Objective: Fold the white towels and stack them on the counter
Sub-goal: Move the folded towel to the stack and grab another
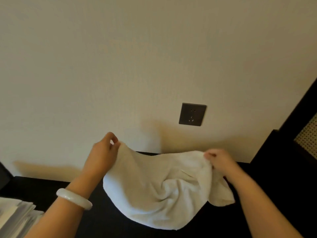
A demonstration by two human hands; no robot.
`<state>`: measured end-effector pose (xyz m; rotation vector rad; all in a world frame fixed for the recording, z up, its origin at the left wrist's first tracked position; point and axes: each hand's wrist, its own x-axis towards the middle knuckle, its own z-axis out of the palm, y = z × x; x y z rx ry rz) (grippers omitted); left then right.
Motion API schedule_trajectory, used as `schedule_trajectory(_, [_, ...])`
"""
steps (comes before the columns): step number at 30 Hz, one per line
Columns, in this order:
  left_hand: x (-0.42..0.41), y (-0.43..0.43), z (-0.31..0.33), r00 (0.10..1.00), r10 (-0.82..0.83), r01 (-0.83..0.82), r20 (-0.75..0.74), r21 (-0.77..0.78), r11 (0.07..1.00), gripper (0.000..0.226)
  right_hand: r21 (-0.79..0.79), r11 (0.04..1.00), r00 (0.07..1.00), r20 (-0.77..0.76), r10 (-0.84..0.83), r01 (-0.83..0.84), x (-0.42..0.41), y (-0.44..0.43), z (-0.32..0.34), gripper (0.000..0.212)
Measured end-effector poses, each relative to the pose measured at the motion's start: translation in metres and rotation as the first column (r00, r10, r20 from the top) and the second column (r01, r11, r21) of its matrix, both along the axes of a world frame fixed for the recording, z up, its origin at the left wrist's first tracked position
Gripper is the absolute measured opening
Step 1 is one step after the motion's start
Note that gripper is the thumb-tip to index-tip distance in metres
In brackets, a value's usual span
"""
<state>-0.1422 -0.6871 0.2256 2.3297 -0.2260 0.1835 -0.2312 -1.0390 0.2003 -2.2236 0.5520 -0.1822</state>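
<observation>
A white towel [154, 186] hangs crumpled between my hands above the dark counter [51, 189]. My left hand [103, 150] pinches its upper left corner, raised near the wall. My right hand [221, 160] grips the upper right edge, a little lower. The towel's middle sags and its lower part bunches on the counter. A stack of folded white towels [15, 215] lies at the counter's near left, partly cut off by the frame.
A cream wall [137, 57] rises right behind the counter, with a dark power socket [192, 114] on it. A dark wooden frame with a woven panel [307, 133] stands at the right. A pale bangle [73, 198] circles my left wrist.
</observation>
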Motion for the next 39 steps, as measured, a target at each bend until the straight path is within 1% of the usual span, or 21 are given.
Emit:
schedule_trajectory(2, [0.001, -0.002, 0.019, 0.999, 0.037, -0.035, 0.023, -0.109, 0.993, 0.010, 0.116, 0.993, 0.992, 0.123, 0.007, -0.022, -0.005, -0.008, 0.045, 0.023])
schedule_trajectory(3, [0.000, -0.008, 0.028, 0.999, 0.020, -0.016, 0.026, -0.157, 0.988, 0.007, 0.158, 0.985, 0.985, 0.167, 0.042, -0.069, -0.007, -0.007, 0.066, 0.022])
schedule_trajectory(4, [-0.002, -0.017, 0.036, 0.999, -0.032, 0.036, 0.027, -0.185, 0.982, 0.006, 0.178, 0.976, 0.978, 0.188, 0.094, -0.128, -0.009, -0.002, 0.085, 0.020])
schedule_trajectory(6, [-0.011, -0.042, 0.045, 0.975, -0.221, 0.223, 0.033, -0.159, 0.962, 0.022, 0.172, 0.955, 0.952, 0.234, 0.200, -0.243, -0.009, 0.014, 0.110, 0.018])
schedule_trajectory(8, [-0.024, -0.073, 0.045, 0.902, -0.432, 0.429, -0.001, -0.114, 0.896, 0.041, 0.202, 0.920, 0.925, 0.254, 0.283, -0.337, -0.007, 0.032, 0.119, 0.016])
schedule_trajectory(9, [-0.031, -0.087, 0.042, 0.861, -0.507, 0.500, -0.035, -0.124, 0.857, 0.047, 0.219, 0.902, 0.915, 0.252, 0.315, -0.371, -0.006, 0.041, 0.117, 0.015])
schedule_trajectory(10, [-0.038, -0.099, 0.039, 0.828, -0.557, 0.543, -0.067, -0.153, 0.826, 0.049, 0.220, 0.893, 0.909, 0.240, 0.342, -0.394, -0.006, 0.049, 0.113, 0.014])
schedule_trajectory(12, [-0.047, -0.113, 0.029, 0.792, -0.597, 0.559, -0.125, -0.245, 0.792, 0.036, 0.192, 0.891, 0.906, 0.195, 0.376, -0.411, -0.007, 0.062, 0.101, 0.017])
schedule_trajectory(14, [-0.050, -0.117, 0.020, 0.797, -0.574, 0.508, -0.188, -0.305, 0.805, 0.011, 0.144, 0.907, 0.916, 0.131, 0.379, -0.396, -0.008, 0.066, 0.087, 0.018])
schedule_trajectory(15, [-0.050, -0.116, 0.016, 0.807, -0.549, 0.476, -0.217, -0.311, 0.822, 0.004, 0.119, 0.915, 0.922, 0.093, 0.377, -0.386, -0.010, 0.065, 0.081, 0.019])
schedule_trajectory(18, [-0.045, -0.101, 0.012, 0.863, -0.430, 0.362, -0.266, -0.269, 0.892, 0.010, 0.007, 0.942, 0.942, -0.030, 0.335, -0.334, -0.020, 0.051, 0.061, 0.020])
schedule_trajectory(20, [-0.042, -0.090, 0.012, 0.888, -0.357, 0.273, -0.289, -0.293, 0.916, 0.010, -0.010, 0.956, 0.954, -0.066, 0.291, -0.293, -0.028, 0.039, 0.048, 0.021])
schedule_trajectory(23, [-0.045, -0.082, 0.008, 0.889, -0.279, 0.159, -0.363, -0.329, 0.931, 0.006, 0.131, 0.962, 0.968, -0.041, 0.248, -0.241, -0.040, 0.035, 0.033, 0.018])
schedule_trajectory(25, [-0.055, -0.083, 0.000, 0.875, -0.248, 0.106, -0.416, -0.335, 0.936, 0.012, 0.262, 0.951, 0.986, 0.083, 0.147, -0.164, -0.045, 0.045, 0.027, 0.018])
schedule_trajectory(26, [-0.061, -0.084, -0.005, 0.858, -0.257, 0.092, -0.444, -0.359, 0.929, 0.018, 0.298, 0.946, 0.985, 0.150, 0.082, -0.124, -0.048, 0.053, 0.025, 0.019])
schedule_trajectory(28, [-0.076, -0.086, -0.012, 0.802, -0.323, 0.046, -0.502, -0.488, 0.872, 0.026, 0.249, 0.963, 0.972, 0.233, 0.041, -0.100, -0.054, 0.075, 0.022, 0.024])
schedule_trajectory(29, [-0.084, -0.088, -0.013, 0.771, -0.366, 0.013, -0.522, -0.561, 0.828, 0.027, 0.187, 0.975, 0.967, 0.243, 0.075, -0.123, -0.058, 0.087, 0.022, 0.025])
schedule_trajectory(31, [-0.097, -0.091, -0.013, 0.729, -0.407, -0.064, -0.550, -0.647, 0.760, 0.022, 0.056, 0.976, 0.965, 0.171, 0.198, -0.210, -0.069, 0.109, 0.023, 0.024])
schedule_trajectory(32, [-0.101, -0.092, -0.013, 0.719, -0.410, -0.091, -0.561, -0.660, 0.745, 0.018, -0.001, 0.969, 0.963, 0.116, 0.244, -0.245, -0.073, 0.116, 0.024, 0.022])
schedule_trajectory(34, [-0.106, -0.092, -0.013, 0.702, -0.399, -0.123, -0.590, -0.652, 0.749, 0.015, -0.068, 0.966, 0.965, 0.064, 0.255, -0.251, -0.080, 0.120, 0.024, 0.022])
schedule_trajectory(39, [-0.115, -0.093, -0.013, 0.669, -0.408, -0.157, -0.622, -0.654, 0.740, 0.017, -0.104, 0.975, 0.974, 0.096, 0.207, -0.197, -0.088, 0.118, 0.016, 0.012])
